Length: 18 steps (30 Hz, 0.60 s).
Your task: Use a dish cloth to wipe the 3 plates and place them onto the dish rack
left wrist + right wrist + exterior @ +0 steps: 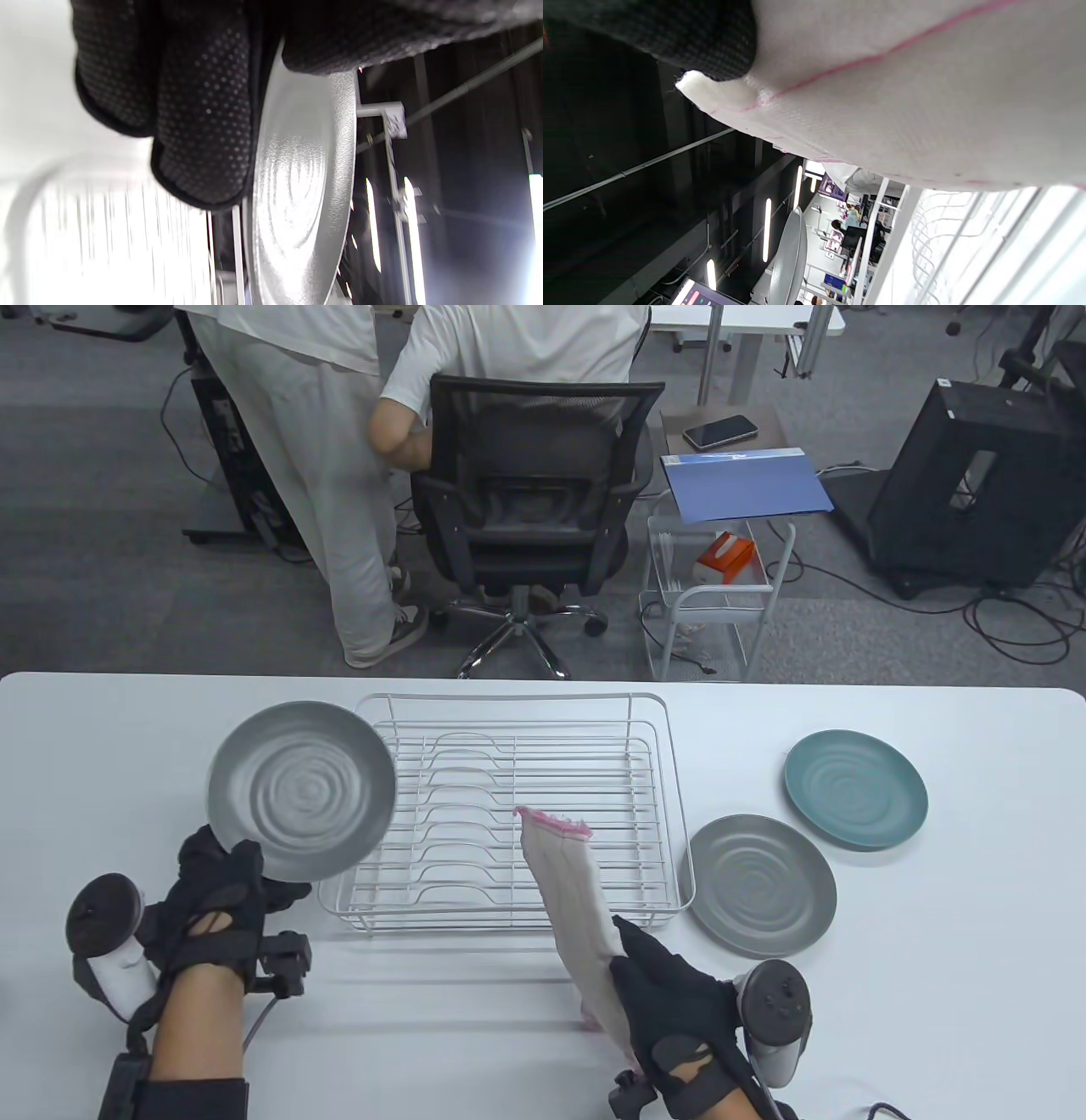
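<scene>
At lower left of the table view, the left hand (222,899) grips a round grey ridged plate (302,789) by its rim, raised over the white wire dish rack's (517,814) left end. At lower centre-right, the right hand (679,1010) clutches a white pink-edged dish cloth (573,899); another grey plate (762,885) and a teal plate (855,789) lie right of the rack

The dish cloth (570,899) hides the right hand's (679,1010) fingers, and the raised grey plate (301,789) covers the rack's (653,814) left corner.

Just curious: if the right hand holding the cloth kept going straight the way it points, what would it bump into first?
Probably the dish rack: the right hand points up and left, the dish cloth it holds already reaching over the rack's near edge. Height is unclear.
</scene>
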Available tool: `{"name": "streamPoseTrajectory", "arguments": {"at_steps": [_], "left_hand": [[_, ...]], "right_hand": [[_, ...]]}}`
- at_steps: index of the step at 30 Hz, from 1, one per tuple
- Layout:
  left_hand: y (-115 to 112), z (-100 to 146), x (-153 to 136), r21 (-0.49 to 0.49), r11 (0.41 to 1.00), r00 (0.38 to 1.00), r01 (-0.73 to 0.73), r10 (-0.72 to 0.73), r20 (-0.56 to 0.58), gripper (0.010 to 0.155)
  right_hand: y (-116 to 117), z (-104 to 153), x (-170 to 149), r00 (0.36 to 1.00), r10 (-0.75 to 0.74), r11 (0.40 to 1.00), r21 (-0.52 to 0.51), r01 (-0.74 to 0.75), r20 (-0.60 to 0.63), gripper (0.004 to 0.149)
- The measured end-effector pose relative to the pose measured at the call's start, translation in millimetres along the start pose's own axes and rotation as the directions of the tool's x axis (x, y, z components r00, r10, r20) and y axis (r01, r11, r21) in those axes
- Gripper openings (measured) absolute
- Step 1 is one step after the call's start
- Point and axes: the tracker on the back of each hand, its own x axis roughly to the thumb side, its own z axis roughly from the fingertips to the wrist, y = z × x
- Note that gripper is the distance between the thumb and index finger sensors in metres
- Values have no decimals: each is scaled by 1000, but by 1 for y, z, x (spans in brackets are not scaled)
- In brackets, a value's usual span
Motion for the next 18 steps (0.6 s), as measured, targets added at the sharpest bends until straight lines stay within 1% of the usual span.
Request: {"name": "streamPoseTrajectory", "arguments": {"at_steps": [3,4,7,9,10,13,14,16,18], "left_hand": [[-33,32,5,-100,993,997,54,-48,66,60],[-43,43,4,-115,991,995,64,-55,83,60],[-62,64,-1,-141,986,991,84,-69,114,60],[-75,77,-8,-157,981,987,117,-97,130,59],[-78,80,-10,-166,979,986,121,-99,134,60],[-93,88,-20,-184,976,986,114,-88,143,60],[-95,90,-23,-189,975,985,114,-87,148,60],[-102,91,-27,-222,969,985,108,-74,157,60],[-105,92,-29,-264,959,983,106,-61,174,61]], "right_hand": [[1,3,8,998,37,999,-29,-35,52,53],[2,5,11,996,55,998,-38,-52,69,53],[6,7,17,985,115,993,-46,-110,125,53],[13,9,23,965,196,981,-37,-192,176,53],[15,9,25,955,223,975,-30,-221,196,53],[30,11,30,899,356,928,18,-372,256,53],[33,12,31,885,385,915,14,-402,264,53],[44,12,33,834,475,862,42,-504,280,53],[56,13,32,755,591,775,58,-629,284,53]]}}
